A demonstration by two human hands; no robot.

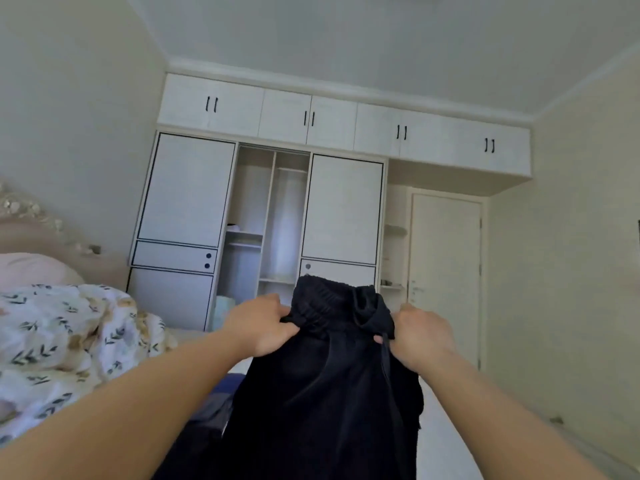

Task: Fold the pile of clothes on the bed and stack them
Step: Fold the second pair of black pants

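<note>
black trousers (322, 393) hang in the air in front of the person, held up by the elastic waistband, which is bunched and crumpled between the two hands. the left hand (261, 329) grips the waistband at its left end, thumb on the near side of the cloth and fingers (273, 303) curled over the top edge. the right hand (420, 336) pinches the right end of the waistband, its fingers wrapped round a gathered fold, one fingertip showing just inside the dark cloth. below the fingers the fabric drops straight down out of view. beneath the left forearm, some dark blue cloth (221, 386) lies low on the bed (194, 336), partly hidden by the trousers. further left of the left fingers lies a rumpled flowered quilt (69, 344), with a pink pillow (31, 270) beyond it. past the fingertips, across the room, stands a white wardrobe (263, 216) with its middle section open, and to the right of the right hand a closed door (446, 268).
</note>
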